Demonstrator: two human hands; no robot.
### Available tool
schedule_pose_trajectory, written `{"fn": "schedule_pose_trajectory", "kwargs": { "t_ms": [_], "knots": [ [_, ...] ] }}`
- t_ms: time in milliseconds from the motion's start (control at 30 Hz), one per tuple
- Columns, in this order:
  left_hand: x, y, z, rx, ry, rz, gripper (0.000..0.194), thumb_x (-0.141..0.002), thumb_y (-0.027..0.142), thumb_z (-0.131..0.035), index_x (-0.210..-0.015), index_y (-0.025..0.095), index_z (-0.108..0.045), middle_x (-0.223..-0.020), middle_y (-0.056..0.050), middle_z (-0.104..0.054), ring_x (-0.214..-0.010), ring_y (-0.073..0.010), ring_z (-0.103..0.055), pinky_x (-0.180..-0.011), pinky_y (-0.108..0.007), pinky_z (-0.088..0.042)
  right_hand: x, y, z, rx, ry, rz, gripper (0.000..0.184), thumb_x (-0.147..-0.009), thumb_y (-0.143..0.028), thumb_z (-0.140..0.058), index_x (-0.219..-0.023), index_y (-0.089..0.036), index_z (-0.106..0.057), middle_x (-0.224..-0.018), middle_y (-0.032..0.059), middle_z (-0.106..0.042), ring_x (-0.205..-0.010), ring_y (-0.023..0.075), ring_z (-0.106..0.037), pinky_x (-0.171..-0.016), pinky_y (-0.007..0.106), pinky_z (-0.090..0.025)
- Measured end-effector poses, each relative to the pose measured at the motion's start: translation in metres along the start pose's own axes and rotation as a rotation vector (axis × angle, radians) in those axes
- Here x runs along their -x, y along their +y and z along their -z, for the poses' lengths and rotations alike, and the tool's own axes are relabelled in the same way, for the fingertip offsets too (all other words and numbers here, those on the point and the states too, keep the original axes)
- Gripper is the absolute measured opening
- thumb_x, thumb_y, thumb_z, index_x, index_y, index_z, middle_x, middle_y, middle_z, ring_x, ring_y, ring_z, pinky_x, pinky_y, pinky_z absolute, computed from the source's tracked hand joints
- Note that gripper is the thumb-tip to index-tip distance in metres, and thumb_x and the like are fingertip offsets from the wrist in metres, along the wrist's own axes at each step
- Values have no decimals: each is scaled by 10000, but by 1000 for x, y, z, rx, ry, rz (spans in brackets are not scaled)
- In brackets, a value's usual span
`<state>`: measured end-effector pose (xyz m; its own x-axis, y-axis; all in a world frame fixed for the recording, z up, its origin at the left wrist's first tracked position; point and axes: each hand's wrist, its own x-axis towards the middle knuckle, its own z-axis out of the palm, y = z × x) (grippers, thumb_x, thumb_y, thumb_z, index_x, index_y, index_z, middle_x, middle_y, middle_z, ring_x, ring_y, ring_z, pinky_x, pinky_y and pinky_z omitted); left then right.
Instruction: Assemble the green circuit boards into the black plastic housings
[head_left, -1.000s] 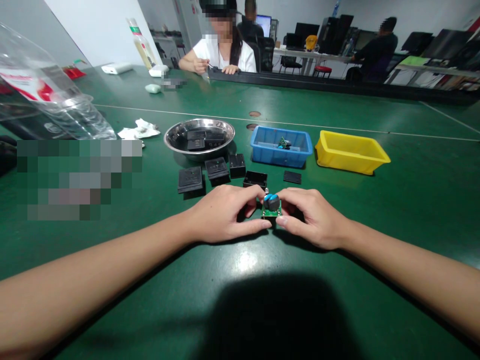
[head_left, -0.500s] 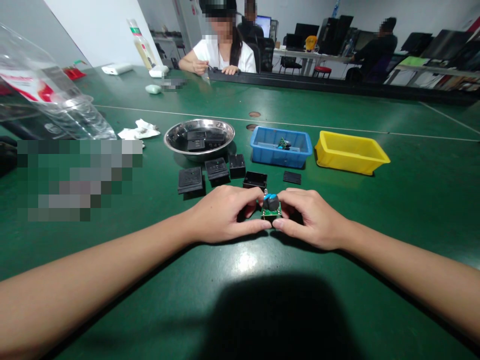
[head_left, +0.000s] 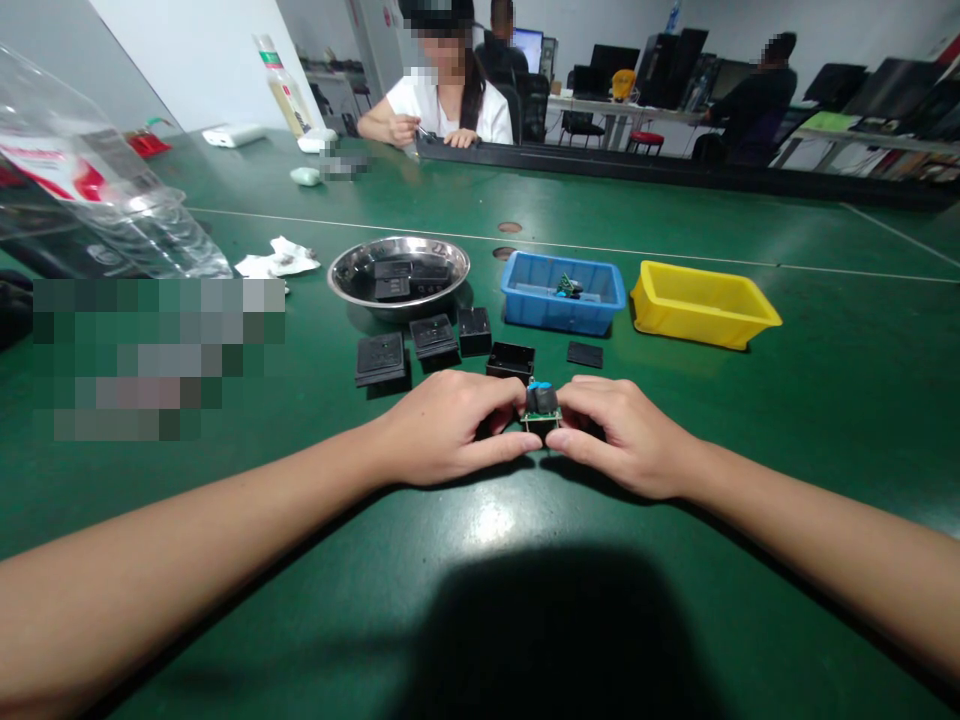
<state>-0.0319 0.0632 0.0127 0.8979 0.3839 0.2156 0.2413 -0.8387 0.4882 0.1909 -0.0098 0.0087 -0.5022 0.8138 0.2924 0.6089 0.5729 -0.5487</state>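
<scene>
A small green circuit board with black and blue parts on top and thin metal pins below is held between both hands. My left hand pinches its left side, the thumb near the pins. My right hand grips the right side in the same way. Just beyond my fingers lies an open black plastic case, partly hidden by my left hand. A flat black cover rests on the table a little behind my right hand.
Several closed black boxes stand left of the case. Behind are a steel bowl holding black boxes, a blue bin with circuit boards and a yellow bin. A large plastic bottle leans at left. Across the table sits a person.
The circuit board has tipped slightly in my fingers, so its face shows less and its pins show more. Both hands stay in nearly the same place.
</scene>
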Motion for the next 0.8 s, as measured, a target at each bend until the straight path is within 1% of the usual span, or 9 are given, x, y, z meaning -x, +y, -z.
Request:
{"fn": "schedule_pose_trajectory", "kwargs": {
  "t_ms": [433, 700, 800],
  "knots": [
    [0, 0, 0, 16, 3, -7, 345, -967, 468, -534, -765, 188, -516, -654, 17, -564, -574, -125, -496, -573, -243, -310, 0, 1, 0, -1, -10, 22, 434, -1033, -482, -434, -742, -174, -530, -693, 18, -546, -651, 142, -465, -640, 273, -323],
    [1, -1, 0, 23, -3, -4, 320, -979, 434, -500, -787, 183, -548, -673, 9, -586, -588, -127, -508, -587, -238, -325, 1, 2, 0, 5, -25, 51, 454, -1051, -431, -401, -786, -138, -623, -740, 61, -610, -692, 162, -504, -672, 285, -341],
    [0, 0, 0, 27, -3, 2, 308, -982, 416, -494, -792, 181, -557, -675, 9, -589, -590, -125, -509, -591, -237, -329, 1, 2, 0, 0, -20, 58, 435, -1050, -402, -412, -797, -130, -639, -744, 64, -619, -691, 159, -506, -673, 281, -346]
  ]
}}
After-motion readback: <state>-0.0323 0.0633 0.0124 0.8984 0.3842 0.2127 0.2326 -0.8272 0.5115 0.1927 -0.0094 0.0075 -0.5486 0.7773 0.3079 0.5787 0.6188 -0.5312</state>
